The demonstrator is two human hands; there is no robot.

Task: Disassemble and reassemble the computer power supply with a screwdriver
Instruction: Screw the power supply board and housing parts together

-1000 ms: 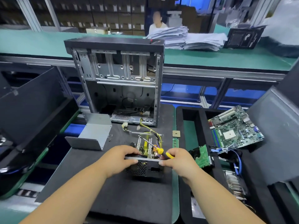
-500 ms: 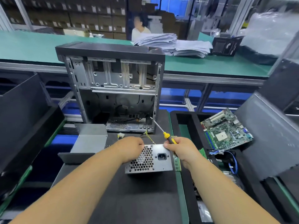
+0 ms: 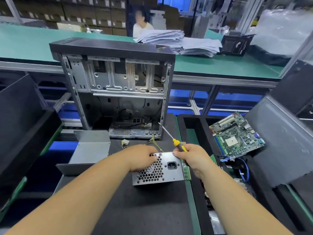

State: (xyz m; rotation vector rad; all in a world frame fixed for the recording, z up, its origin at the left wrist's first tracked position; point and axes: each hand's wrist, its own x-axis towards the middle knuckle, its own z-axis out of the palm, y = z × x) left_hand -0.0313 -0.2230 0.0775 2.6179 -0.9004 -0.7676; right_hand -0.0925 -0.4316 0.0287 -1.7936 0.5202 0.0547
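The power supply [image 3: 166, 173] stands on the dark mat with its silver rear plate, honeycomb vent and power socket facing me. My left hand [image 3: 142, 157] grips its upper left corner, fingers curled over the top edge. My right hand [image 3: 193, 158] holds a yellow-handled screwdriver [image 3: 176, 142] whose shaft points up and away to the left, and its fingertips touch the unit's upper right corner. Yellow and black wires [image 3: 153, 141] trail from behind the unit. The removed grey cover [image 3: 89, 150] lies to the left.
An open computer case [image 3: 116, 89] stands upright behind the power supply. A white connector [image 3: 125, 142] lies on the mat. A motherboard [image 3: 237, 134] leans in the black foam tray [image 3: 191, 121] on the right. A person sits beyond the green bench [image 3: 25, 43], behind stacked papers [image 3: 177, 40].
One second ago the power supply lay with its open inside upward; both hands have tipped it up so the rear plate faces me. The screwdriver stayed in my right hand.
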